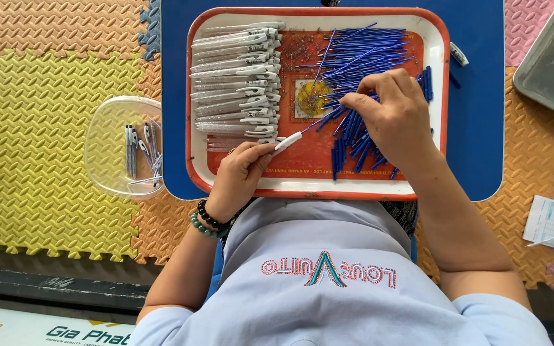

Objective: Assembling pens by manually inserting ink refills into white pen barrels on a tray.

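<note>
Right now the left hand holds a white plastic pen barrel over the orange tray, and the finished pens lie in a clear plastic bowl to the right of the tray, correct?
Not quite. The head view shows the clear plastic bowl of finished pens lying left of the orange tray, not right. The left hand does hold the white plastic pen barrel.

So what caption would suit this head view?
Left hand holds a white pen barrel; right hand picks among blue refills on a tray.

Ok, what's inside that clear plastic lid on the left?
The clear lid holds a few assembled white pens, lying loosely at its right side. Its right edge slips under the blue board, so anything there is hidden.
</note>
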